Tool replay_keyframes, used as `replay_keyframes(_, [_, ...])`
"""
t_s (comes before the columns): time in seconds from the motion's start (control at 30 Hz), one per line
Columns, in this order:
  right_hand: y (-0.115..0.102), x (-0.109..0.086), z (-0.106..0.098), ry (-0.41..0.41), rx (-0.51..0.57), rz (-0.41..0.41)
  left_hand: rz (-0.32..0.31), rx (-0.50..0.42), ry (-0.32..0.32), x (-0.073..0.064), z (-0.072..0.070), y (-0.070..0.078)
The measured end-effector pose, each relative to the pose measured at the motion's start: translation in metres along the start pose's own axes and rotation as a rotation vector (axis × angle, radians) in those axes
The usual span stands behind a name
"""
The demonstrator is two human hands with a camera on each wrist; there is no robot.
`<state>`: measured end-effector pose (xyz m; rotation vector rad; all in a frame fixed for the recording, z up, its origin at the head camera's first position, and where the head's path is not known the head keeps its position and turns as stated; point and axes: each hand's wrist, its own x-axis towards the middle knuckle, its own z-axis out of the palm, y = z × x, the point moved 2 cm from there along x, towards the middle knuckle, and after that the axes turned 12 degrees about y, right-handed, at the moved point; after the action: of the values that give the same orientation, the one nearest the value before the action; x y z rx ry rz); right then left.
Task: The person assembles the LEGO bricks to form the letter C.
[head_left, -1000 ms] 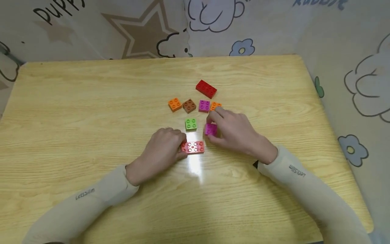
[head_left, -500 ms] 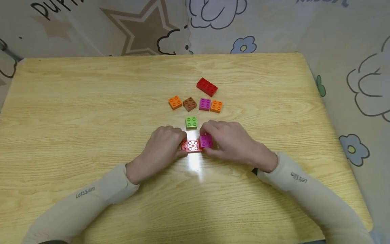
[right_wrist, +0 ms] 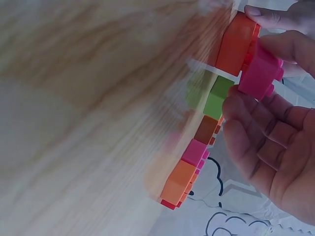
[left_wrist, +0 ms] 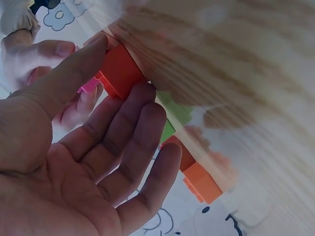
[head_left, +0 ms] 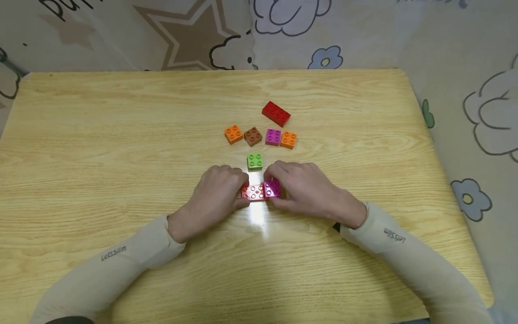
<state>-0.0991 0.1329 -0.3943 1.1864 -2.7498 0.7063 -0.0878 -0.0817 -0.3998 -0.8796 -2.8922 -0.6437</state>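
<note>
A long red toy brick (head_left: 253,193) lies studs up on the table, its left end pinched between the thumb and fingers of my left hand (head_left: 214,195). My right hand (head_left: 309,193) pinches a square magenta brick (head_left: 272,189) over the red brick's right end. From the right wrist, the magenta brick (right_wrist: 260,73) sits against the stud side of the red brick (right_wrist: 235,46); some red studs show beside it. Whether the two are pressed fully together I cannot tell. Just behind them stands a square green brick (head_left: 255,162).
Farther back, a loose row holds an orange brick (head_left: 233,134), a brown brick (head_left: 252,136), a second magenta brick (head_left: 273,137) and another orange brick (head_left: 288,139). Behind it a dark red long brick (head_left: 276,113) lies askew. A patterned wall borders the wooden table (head_left: 121,117).
My right hand has brought the magenta brick left and toward me, from beside the green brick onto the red brick's right end. The left hand has kept its hold.
</note>
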Motion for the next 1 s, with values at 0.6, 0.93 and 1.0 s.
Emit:
replay_keyframes(0.6, [-0.0017, 0.0009, -0.0022, -0.013, -0.025, -0.078, -0.011, -0.002, -0.016, 0.0012, -0.0005, -0.0003])
replay_keyframes(0.93, [-0.0046, 0.0043, 0.0017, 0.006, -0.084, -0.124, -0.017, 0.001, -0.025, 0.002, -0.0001, 0.0003])
replay_keyframes(1.0, [-0.0044, 0.0039, 0.0027, 0.009, -0.08, -0.121, -0.023, 0.003, -0.032, 0.002, -0.0001, 0.0006])
